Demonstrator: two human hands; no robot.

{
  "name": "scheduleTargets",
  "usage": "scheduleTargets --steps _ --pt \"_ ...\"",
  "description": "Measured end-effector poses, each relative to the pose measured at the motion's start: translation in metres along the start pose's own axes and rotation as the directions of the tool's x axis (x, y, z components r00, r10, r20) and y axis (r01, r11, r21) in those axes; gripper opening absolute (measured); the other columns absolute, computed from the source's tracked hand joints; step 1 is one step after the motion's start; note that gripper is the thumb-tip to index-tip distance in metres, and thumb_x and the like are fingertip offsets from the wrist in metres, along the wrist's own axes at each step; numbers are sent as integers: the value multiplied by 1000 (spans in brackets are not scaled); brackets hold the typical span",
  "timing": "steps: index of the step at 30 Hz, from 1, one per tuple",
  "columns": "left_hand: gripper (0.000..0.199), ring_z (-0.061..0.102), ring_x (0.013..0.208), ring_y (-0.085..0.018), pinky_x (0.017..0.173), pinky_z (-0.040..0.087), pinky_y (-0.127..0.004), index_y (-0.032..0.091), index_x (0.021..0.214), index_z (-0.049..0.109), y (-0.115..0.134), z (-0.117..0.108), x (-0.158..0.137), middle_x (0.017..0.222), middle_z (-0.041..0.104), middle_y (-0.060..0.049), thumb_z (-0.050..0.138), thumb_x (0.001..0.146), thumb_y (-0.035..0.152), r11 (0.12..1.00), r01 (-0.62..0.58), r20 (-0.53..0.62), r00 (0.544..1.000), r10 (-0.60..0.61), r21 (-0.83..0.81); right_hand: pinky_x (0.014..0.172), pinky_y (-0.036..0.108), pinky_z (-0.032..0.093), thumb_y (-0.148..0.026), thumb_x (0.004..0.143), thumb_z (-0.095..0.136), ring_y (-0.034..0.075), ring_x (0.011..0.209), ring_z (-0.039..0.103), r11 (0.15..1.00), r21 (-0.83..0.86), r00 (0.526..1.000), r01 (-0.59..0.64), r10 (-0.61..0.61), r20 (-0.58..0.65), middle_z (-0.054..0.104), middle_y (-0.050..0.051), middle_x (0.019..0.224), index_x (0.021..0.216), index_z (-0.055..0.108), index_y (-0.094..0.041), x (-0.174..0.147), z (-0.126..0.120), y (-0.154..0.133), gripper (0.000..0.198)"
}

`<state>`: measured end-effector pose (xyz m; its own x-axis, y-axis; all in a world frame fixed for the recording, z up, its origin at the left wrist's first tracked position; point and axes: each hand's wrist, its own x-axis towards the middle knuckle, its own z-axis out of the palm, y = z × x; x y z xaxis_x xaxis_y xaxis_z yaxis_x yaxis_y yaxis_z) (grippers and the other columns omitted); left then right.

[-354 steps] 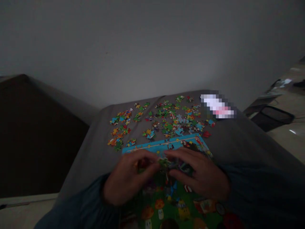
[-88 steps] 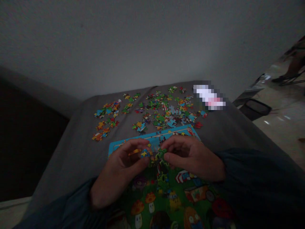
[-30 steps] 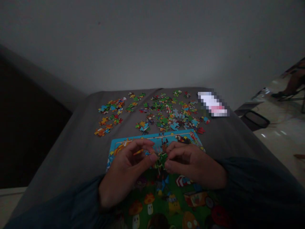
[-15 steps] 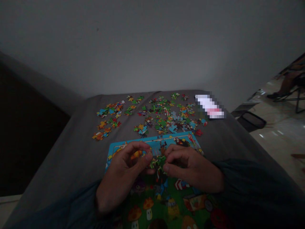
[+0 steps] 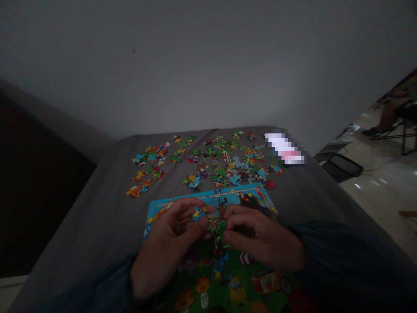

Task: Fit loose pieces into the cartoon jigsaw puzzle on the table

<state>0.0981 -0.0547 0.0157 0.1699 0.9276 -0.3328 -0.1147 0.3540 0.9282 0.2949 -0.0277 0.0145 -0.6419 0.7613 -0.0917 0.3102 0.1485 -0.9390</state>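
Observation:
Over the colourful puzzle board [image 5: 182,197], both hands are close together with their fingers closed. Between my left hand [image 5: 174,245] and my right hand [image 5: 265,239] are joined green puzzle pieces [image 5: 219,229]. The right thumb and fingertips pinch their right side, while the left fingertips touch their left side. A blue puzzle piece with a yellow star [image 5: 199,212] also shows between my left thumb and fingers. The dim light and the fingers hide how many pieces are held. Printed cartoon mushrooms and figures show on the board below.
Several loose puzzle pieces [image 5: 218,161] lie scattered beyond the board, with another cluster [image 5: 148,155] to the left. A phone [image 5: 284,148] with a blurred bright screen lies at the back right of the grey-covered table [image 5: 97,208]. A wall rises behind. Another person's leg [image 5: 387,117] shows far right.
The blue star piece has come into sight between my left fingers. The green pieces stay between both hands, tilted slightly differently. The whole view has shifted a little downward in the picture.

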Motion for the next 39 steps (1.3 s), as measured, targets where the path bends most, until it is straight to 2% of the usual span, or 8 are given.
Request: scheduleTargets --steps 7,17,22,27,29,34,36,39 --pt "27 65 74 -15 66 52 -26 23 101 55 0 -1 -1 87 68 0 68 79 32 999 -10 38 999 8 40 65 26 38 -17 85 53 12 74 49 999 -28 999 40 -40 -10 49 0 79 65 51 -16 -2 0 -3 21" --pt "37 63 67 -13 62 50 -23 22 105 52 -3 -2 1 72 65 2 71 75 33 1000 23 33 999 -23 4 65 26 37 -15 85 51 11 71 48 996 -75 998 48 -51 -42 47 -1 77 65 49 -17 0 0 -3 21" --pt "30 63 66 -12 62 50 -21 23 102 53 0 0 0 74 68 2 68 78 33 999 34 7 999 -34 19 68 27 39 -17 84 54 12 75 50 996 -61 994 71 -75 -73 50 0 78 66 50 -17 -2 1 -4 19" --pt "28 61 59 -11 56 48 -19 23 100 54 2 0 0 67 68 3 67 79 35 999 31 0 1000 -31 28 69 27 41 -19 84 55 13 75 52 997 -19 993 79 -80 -85 52 1 79 66 53 -17 -1 1 -4 19" --pt "27 62 60 -10 57 49 -20 24 101 54 2 0 0 70 68 4 67 80 35 999 28 2 1000 -28 19 69 27 41 -21 85 55 13 76 52 997 -3 992 76 -76 -105 53 2 81 68 56 -17 -1 0 -4 18" --pt "32 66 73 -13 70 52 -25 24 107 53 2 -1 1 94 71 -1 67 80 32 999 39 1 999 -39 -14 67 27 41 -24 86 54 13 76 52 999 36 988 40 -34 -153 53 2 81 69 58 -16 1 -4 -4 20" --pt "35 66 78 -15 74 52 -28 24 109 52 3 0 1 97 71 -3 69 79 31 998 41 20 999 -40 -43 68 28 41 -25 87 54 13 77 53 997 52 986 58 -49 -158 54 3 82 70 60 -16 1 -5 -3 20" --pt "39 66 79 -16 72 52 -28 23 110 52 2 1 1 95 71 -3 71 77 30 998 43 39 998 -41 -49 72 29 43 -25 86 55 15 81 54 993 91 988 77 -64 -140 56 4 86 72 61 -16 1 -5 -3 18"
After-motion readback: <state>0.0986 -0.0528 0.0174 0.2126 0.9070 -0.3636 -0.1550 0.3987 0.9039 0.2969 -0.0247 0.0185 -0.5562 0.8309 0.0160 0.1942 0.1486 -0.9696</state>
